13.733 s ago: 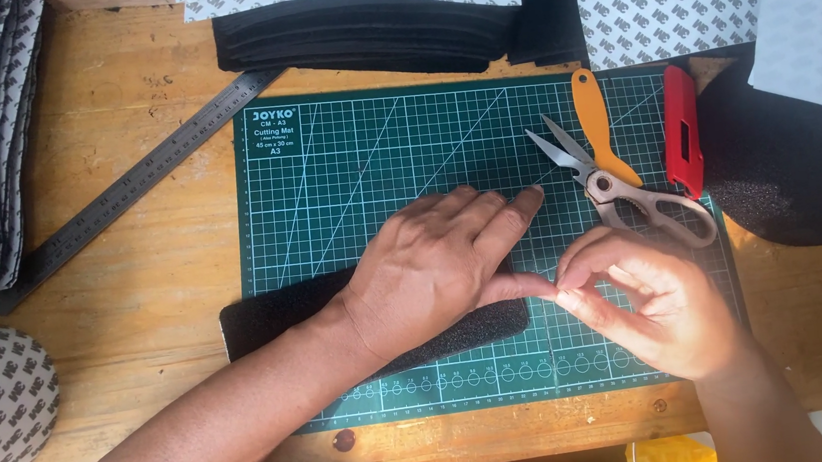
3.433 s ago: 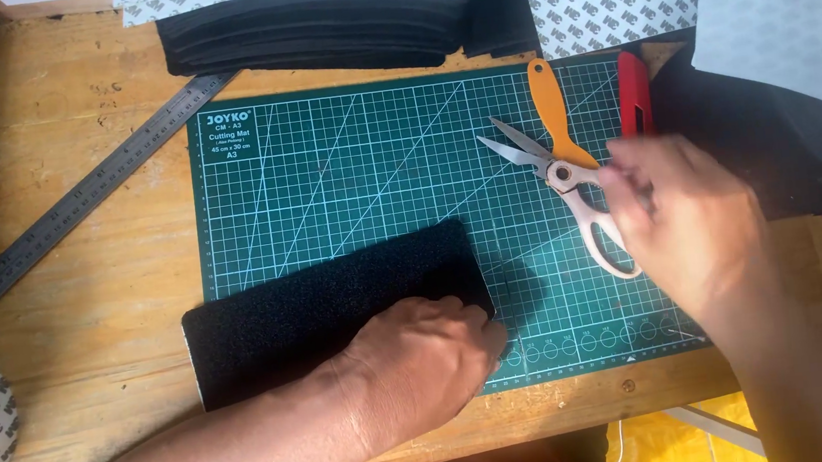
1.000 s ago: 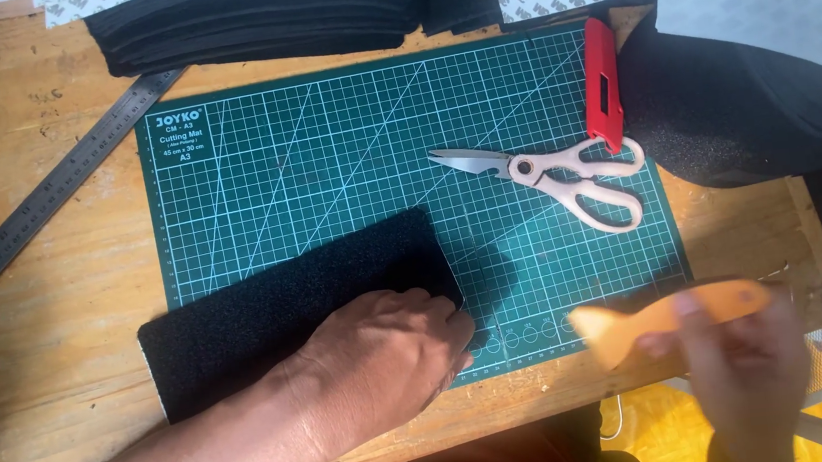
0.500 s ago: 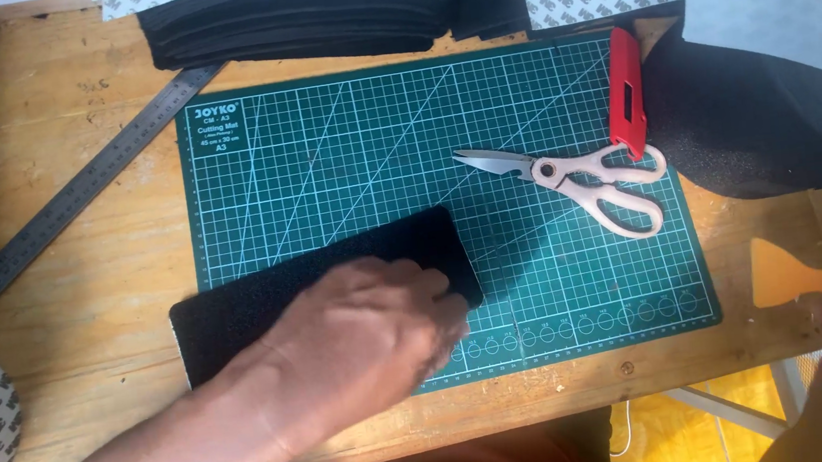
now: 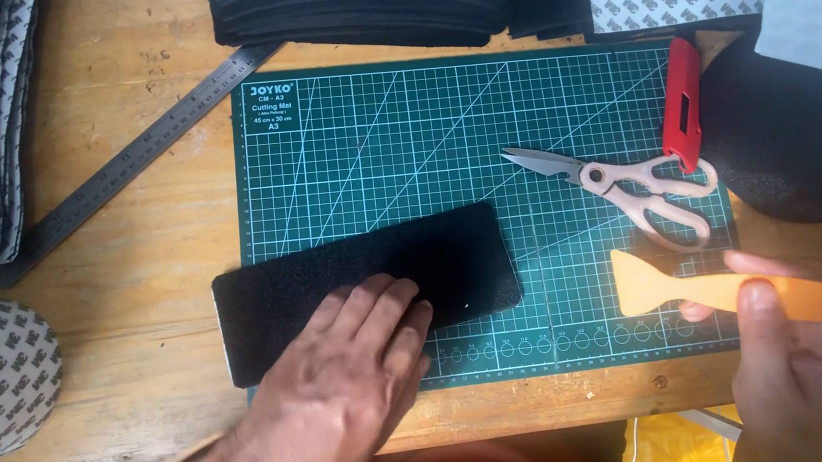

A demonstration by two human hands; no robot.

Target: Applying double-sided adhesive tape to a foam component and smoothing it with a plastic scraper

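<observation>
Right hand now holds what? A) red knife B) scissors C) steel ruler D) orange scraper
D: the right hand grips the orange scraper by its handle at the mat's lower right, while the scissors, red knife and ruler lie untouched.

Your left hand (image 5: pixel 346 388): bare, no glove, ring or watch | your left forearm: bare, no sleeve in view | your right hand (image 5: pixel 796 365): bare, no glove, short nails
</observation>
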